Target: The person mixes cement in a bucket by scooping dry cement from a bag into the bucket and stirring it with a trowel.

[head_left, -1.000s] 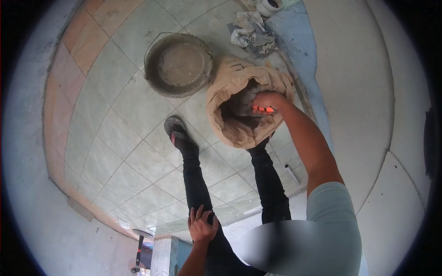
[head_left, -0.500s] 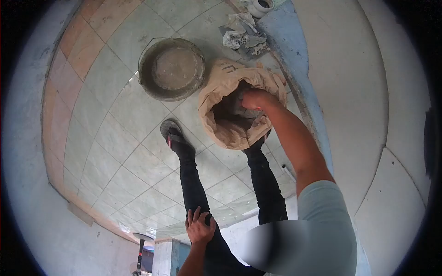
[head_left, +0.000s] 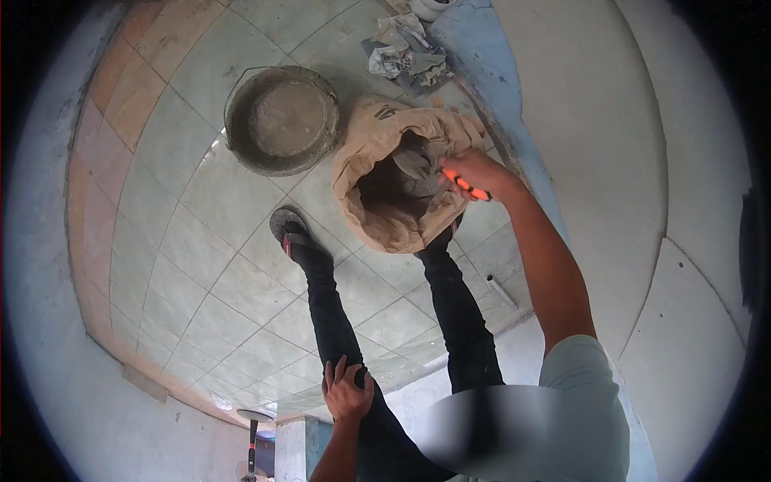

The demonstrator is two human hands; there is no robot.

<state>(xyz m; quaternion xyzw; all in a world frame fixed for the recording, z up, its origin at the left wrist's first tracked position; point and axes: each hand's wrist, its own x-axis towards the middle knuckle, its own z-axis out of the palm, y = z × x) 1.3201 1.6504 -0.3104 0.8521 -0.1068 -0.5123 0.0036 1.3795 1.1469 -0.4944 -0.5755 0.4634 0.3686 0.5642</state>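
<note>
A brown paper sack [head_left: 357,165] stands on the floor in front of me, its rolled mouth wide open and grey powder showing inside. My right hand [head_left: 479,173] is closed round the orange and black handle of a trowel [head_left: 466,185] at the sack's right rim. The trowel's grey blade reaches into the mouth, partly lost against the powder. My left hand [head_left: 348,394] rests on my left knee, fingers spread, holding nothing. Left of the sack sits a round bucket [head_left: 233,132] with a wire handle, crusted with dried grey material inside.
Crumpled paper [head_left: 401,52] lies behind the sack, near a white container [head_left: 432,8] at the top edge. A blue-painted wall base [head_left: 490,64] runs along the right. A small pale tube [head_left: 503,291] lies on the tiled floor [head_left: 233,273] by my right leg.
My right hand has risen out of the sack's mouth towards the right, bringing the trowel's orange handle into view. My left hand stays on the knee. The view has shifted slightly.
</note>
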